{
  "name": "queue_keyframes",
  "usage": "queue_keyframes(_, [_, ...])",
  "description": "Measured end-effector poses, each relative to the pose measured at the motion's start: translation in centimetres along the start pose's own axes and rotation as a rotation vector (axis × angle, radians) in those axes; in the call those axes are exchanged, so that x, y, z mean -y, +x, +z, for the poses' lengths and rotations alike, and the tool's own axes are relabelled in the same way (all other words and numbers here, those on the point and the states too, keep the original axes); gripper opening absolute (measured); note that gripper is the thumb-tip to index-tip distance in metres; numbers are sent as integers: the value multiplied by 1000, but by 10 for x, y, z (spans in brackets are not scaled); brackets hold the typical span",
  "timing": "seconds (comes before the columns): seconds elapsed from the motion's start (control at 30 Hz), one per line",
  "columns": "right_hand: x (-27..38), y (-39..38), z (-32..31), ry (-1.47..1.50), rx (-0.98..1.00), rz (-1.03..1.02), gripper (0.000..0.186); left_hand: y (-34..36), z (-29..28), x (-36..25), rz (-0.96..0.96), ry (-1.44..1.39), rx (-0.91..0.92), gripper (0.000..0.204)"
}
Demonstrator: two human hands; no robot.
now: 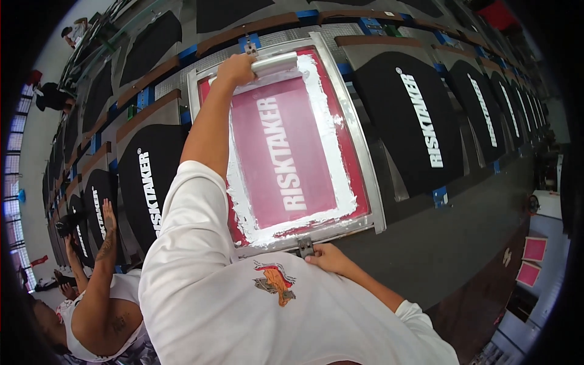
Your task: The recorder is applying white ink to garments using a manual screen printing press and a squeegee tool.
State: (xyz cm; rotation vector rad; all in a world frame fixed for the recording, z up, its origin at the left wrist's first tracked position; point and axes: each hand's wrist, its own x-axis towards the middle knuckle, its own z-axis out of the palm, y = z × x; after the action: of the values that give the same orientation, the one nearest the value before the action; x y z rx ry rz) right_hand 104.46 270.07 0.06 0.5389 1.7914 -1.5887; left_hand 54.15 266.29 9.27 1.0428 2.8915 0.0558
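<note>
Well — left hand [238, 69] grips the metal squeegee [277, 64].

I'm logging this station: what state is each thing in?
Frame: laid flat.
Squeegee: held, at frame's far side.
White ink: smeared around the mesh.
Panel right of frame: printed.
Panel, upper left: no print visible.
Left hand: closed on squeegee.
Right hand: touching the near clamp.

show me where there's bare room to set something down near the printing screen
The grey ledge looks bare, bordered by the screen frame, the right hand and the right-hand black pieces. Left of the frame is crowded: more black pieces and a co-worker's arms.
</note>
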Motion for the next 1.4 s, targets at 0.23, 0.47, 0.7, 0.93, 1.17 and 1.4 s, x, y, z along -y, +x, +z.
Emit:
queue_keyframes(0.23, [10, -8, 3, -92, -229, -192, 31, -160, 18, -72, 0, 8, 67, 34])
queue_keyframes(0.47, [-4, 6, 10, -136, -364, -266, 32, -381, 60, -192, 59, -139, -291, 25])
queue_keyframes(0.7, [0, -11, 1, -99, -211, -311, 29, -310, -6, -146, -270, -301, 102, 40])
queue_keyframes(0.93, [29, -48, -117, -461, -777, -298, 44, -312, 22, -6, -731, -1077, -66, 48])
queue_keyframes(1.17, [-16, 20, -169, 154, -739, -129, 61, -317, 64, 7, -812, -1456, -77, 49])
queue_keyframes(1.4, [-23, -67, -221, 263, -837, -216, 51, -302, 7, -97, -651, -1469, -168, 42])
